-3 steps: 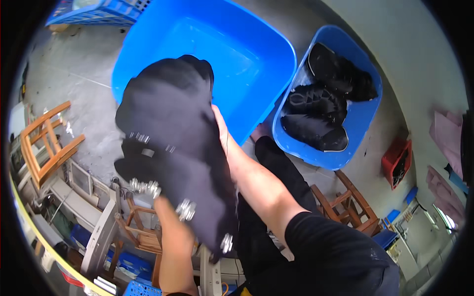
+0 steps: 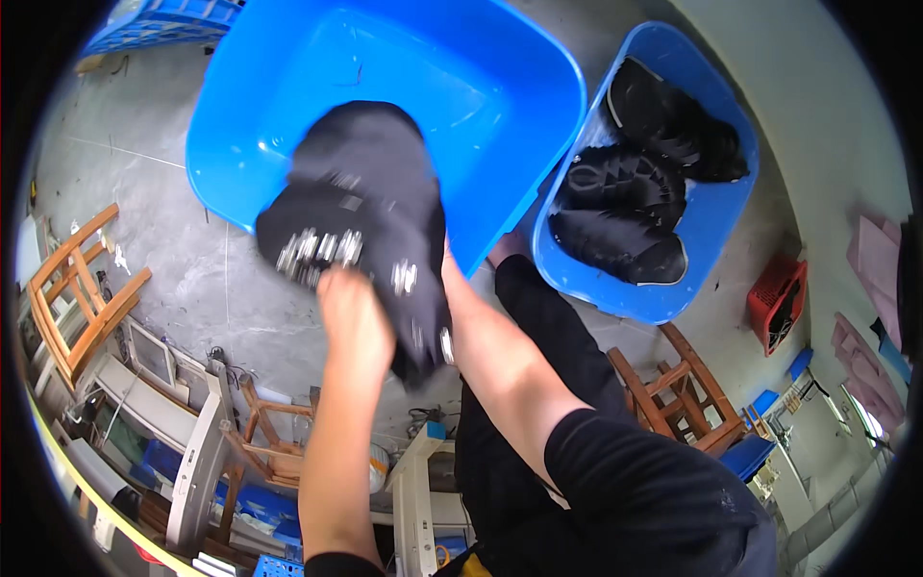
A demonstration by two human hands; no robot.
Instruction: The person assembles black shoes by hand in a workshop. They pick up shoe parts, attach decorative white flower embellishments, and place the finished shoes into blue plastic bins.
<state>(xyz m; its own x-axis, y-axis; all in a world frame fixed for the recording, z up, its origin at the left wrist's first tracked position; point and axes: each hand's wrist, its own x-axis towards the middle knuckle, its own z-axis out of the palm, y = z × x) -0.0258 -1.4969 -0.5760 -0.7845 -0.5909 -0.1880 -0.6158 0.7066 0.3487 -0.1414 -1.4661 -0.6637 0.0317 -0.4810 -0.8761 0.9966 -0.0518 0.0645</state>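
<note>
A black bundle of layered fabric pieces (image 2: 370, 216), blurred by motion and dotted with shiny silver marks, hangs over the near edge of a large blue tub (image 2: 534, 96). Its look is that of shoe uppers, though the blur leaves the kind uncertain. My left hand (image 2: 351, 303) is closed on the bundle's near left edge, fingertips smeared. Along the right side, my right hand (image 2: 450, 264) holds it from beneath, with most of its fingers hidden behind the fabric. The tub's visible inside shows only a few thin dark strands and wet-looking spots.
To the right, a smaller blue tub (image 2: 716, 245) holds several black shoe-like pieces (image 2: 620, 248). Wooden stools (image 2: 678, 389) stand near my leg, with a wooden frame (image 2: 91, 298) at left. A red basket (image 2: 777, 300) sits by the wall. White equipment (image 2: 197, 462) crowds the lower left.
The bundle has swung away from me, farther over the large tub. My left hand has moved forward with it, and the view has shifted slightly.
</note>
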